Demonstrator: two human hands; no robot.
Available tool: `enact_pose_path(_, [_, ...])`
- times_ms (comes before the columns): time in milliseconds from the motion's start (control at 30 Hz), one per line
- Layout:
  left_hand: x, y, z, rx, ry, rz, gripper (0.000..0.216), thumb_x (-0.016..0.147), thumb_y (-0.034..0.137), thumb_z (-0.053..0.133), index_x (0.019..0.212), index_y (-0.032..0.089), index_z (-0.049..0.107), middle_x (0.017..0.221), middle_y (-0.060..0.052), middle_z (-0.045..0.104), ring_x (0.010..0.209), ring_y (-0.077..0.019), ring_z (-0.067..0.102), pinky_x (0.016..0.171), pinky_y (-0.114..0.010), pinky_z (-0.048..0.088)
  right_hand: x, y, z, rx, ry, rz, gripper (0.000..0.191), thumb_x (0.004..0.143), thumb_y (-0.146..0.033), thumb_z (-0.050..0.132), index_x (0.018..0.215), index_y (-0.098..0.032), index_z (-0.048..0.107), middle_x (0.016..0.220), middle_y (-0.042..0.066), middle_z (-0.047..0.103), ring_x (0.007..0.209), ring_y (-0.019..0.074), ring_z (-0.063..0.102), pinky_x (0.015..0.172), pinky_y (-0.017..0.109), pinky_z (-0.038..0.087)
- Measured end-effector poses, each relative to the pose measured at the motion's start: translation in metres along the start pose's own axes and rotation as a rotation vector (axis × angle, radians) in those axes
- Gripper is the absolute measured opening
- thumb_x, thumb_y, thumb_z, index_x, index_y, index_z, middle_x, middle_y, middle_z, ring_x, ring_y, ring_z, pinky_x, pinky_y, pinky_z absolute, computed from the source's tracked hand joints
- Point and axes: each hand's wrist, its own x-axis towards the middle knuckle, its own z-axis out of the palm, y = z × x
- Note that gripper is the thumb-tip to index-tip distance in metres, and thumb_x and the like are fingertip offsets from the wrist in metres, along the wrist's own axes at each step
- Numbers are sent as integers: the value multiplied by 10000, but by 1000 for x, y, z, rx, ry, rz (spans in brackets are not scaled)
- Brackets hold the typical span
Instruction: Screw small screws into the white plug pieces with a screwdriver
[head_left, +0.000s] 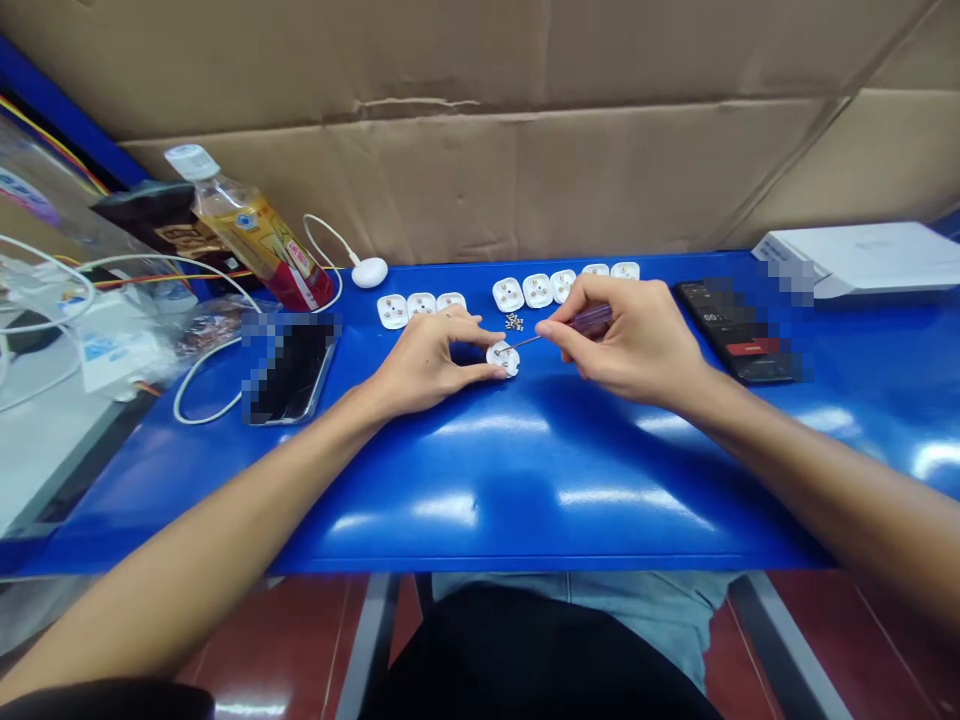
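Observation:
Between the thumb and fingers of my left hand (431, 362) is a small round white plastic part (504, 362) with metal bits in it, held at the blue table. My right hand (626, 335) grips a screwdriver (592, 320) with a dark purple handle. Its thin shaft points left, and the tip meets the white part. Just beyond lies a little pile of small brass-coloured metal pieces (514, 322). Rounded-square white plastic pieces stand in two rows behind my hands, a left row (392, 311) and a right row (508, 294), partly covered by my fingers.
A phone (292, 375) with a white cable lies left, a dark phone (739, 335) right. Behind the left phone a drink bottle (259, 235) leans beside a round white device (369, 272). A white box (862, 255) sits back right. Cardboard (465, 190) walls the rear edge.

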Motion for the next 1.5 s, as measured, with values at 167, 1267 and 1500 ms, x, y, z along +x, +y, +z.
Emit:
enact_pose_path(167, [1,-4,-3,16,-16,-24,325,853,397,882,1109,199,860,951,-67,829,847,-218,707,896,-393,561,2,-4,7,101,34,116,287,897,-411,787,762,-246,595,682,12,719,625,203,695,518,315,479])
enact_pose_path(1267, [3,-3,-3,21,146,-47,267,918,411,813,1089,209,847,1013,-59,818,849,-187,674,744,-314,501,-2,5,1,-69,280,-223,176,917,-314,770,820,-255,635,759,-18,752,587,155,695,554,297,600])
enact_pose_path(1500, [2,3,1,7,187,-35,199,941,380,789,1004,207,864,942,-52,835,821,-199,680,792,-355,512,-7,-3,0,-102,222,-221,161,941,-305,753,838,-274,633,796,6,761,628,201,718,587,378,612])
